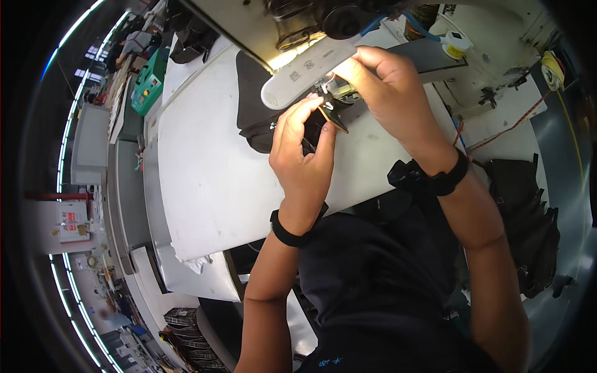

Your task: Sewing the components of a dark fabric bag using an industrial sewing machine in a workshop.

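My left hand (300, 149) is closed, its thumb and fingertips pinching a small dark flap (336, 119) with an orange-brown edge. That flap sits at a black fabric piece (256, 93), which looks like part of a bag and lies on the white sewing table (205, 180). Just above, the presser foot (324, 86) of a sewing machine (239, 18) shows beside the fingertips. My right hand (398, 99) reaches in from the right, thumb and forefinger pressed together close to the needle area. What they hold, perhaps something thin, cannot be made out. A long grey bar (305, 73) partly covers this spot.
A lit lamp glows under the machine head. At right hang dark fabric pieces (519, 217), near a reddish cord (510, 127). A small white container with a yellow label (456, 45) stands at the upper right. A green box (149, 81) is at far left.
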`<state>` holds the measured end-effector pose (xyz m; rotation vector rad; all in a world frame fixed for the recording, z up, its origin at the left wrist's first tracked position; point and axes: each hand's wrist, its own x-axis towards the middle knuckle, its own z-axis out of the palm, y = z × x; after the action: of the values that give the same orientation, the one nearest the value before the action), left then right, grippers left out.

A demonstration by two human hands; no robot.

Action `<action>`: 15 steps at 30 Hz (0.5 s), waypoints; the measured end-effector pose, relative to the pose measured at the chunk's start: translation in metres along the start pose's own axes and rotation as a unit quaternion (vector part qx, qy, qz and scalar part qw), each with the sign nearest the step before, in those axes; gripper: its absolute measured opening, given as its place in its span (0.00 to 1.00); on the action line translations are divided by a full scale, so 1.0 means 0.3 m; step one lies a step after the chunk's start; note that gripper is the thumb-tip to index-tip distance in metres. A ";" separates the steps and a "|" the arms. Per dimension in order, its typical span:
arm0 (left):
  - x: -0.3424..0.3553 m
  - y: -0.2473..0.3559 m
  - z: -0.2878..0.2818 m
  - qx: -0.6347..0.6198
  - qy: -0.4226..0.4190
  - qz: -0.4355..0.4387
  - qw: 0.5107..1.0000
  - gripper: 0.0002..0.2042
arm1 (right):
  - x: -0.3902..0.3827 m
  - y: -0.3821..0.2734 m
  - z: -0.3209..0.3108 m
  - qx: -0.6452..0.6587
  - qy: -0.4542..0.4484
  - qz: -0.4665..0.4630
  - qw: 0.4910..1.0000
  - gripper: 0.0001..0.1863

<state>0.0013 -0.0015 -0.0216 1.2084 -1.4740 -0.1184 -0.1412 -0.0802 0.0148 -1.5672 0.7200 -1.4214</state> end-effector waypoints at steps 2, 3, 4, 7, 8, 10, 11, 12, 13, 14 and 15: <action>-0.008 0.007 0.010 -0.003 0.001 0.004 1.000 0.18 | 0.002 0.000 -0.001 0.014 0.003 0.003 1.000 0.15; -0.008 0.008 0.013 -0.001 0.011 0.002 1.000 0.18 | 0.003 -0.001 -0.002 0.010 0.011 -0.001 1.000 0.15; -0.013 0.014 0.014 0.008 0.007 -0.009 1.000 0.18 | 0.002 -0.004 -0.002 0.002 0.009 -0.005 1.000 0.15; -0.012 0.017 0.012 0.023 0.006 0.003 1.000 0.18 | 0.001 -0.009 -0.001 -0.013 0.012 -0.016 1.000 0.15; -0.011 0.017 0.012 0.025 0.006 0.007 1.000 0.18 | 0.002 -0.009 0.000 -0.010 0.016 -0.023 1.000 0.15; -0.009 0.018 0.013 0.020 0.005 0.007 1.000 0.19 | 0.007 -0.007 -0.002 -0.006 0.022 -0.027 0.999 0.15; -0.009 0.019 0.014 0.024 0.004 0.003 1.000 0.19 | 0.009 -0.005 -0.003 -0.014 0.016 -0.030 0.999 0.15; -0.010 0.022 0.015 0.031 0.005 0.005 0.999 0.19 | 0.009 -0.004 -0.005 -0.015 0.012 -0.017 1.000 0.16; -0.011 0.024 0.016 0.038 0.004 0.007 0.999 0.19 | 0.007 -0.003 -0.007 -0.019 0.012 -0.026 0.999 0.16; -0.014 0.028 0.017 0.049 0.002 0.004 0.999 0.19 | 0.006 -0.002 -0.010 -0.011 0.007 -0.012 1.000 0.16; -0.015 0.031 0.017 0.050 0.000 0.003 0.999 0.19 | 0.004 -0.002 -0.012 0.003 -0.002 -0.002 1.000 0.16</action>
<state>-0.0091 0.0034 -0.0202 1.2828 -1.4981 -0.0405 -0.1446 -0.0817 0.0158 -1.5664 0.7100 -1.4219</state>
